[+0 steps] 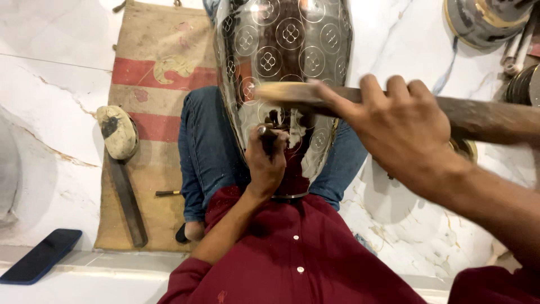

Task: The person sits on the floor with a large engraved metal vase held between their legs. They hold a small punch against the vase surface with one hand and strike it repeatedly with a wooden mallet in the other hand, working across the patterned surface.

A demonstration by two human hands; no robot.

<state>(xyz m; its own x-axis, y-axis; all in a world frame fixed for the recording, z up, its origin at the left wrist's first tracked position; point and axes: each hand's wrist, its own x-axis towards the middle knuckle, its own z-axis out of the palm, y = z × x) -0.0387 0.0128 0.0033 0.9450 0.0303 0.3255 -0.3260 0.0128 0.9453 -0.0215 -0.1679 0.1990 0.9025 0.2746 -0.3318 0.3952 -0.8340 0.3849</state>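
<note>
Shiny engraved metal pot (284,50) on lap, punch (264,135) against it, wooden mallet (472,115) raised

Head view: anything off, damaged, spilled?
Nothing spilled or broken. The burlap mat is stained and worn; a spare mallet lies on it. A phone sits loose at the floor edge. The metal pot looks intact.

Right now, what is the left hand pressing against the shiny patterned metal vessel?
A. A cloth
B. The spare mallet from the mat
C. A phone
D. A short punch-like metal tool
D: the left hand is closed around a short dark metal tool whose tip meets the engraved metal vessel, while the right hand grips a wooden mallet above it; the phone and the spare mallet lie untouched aside.
</note>
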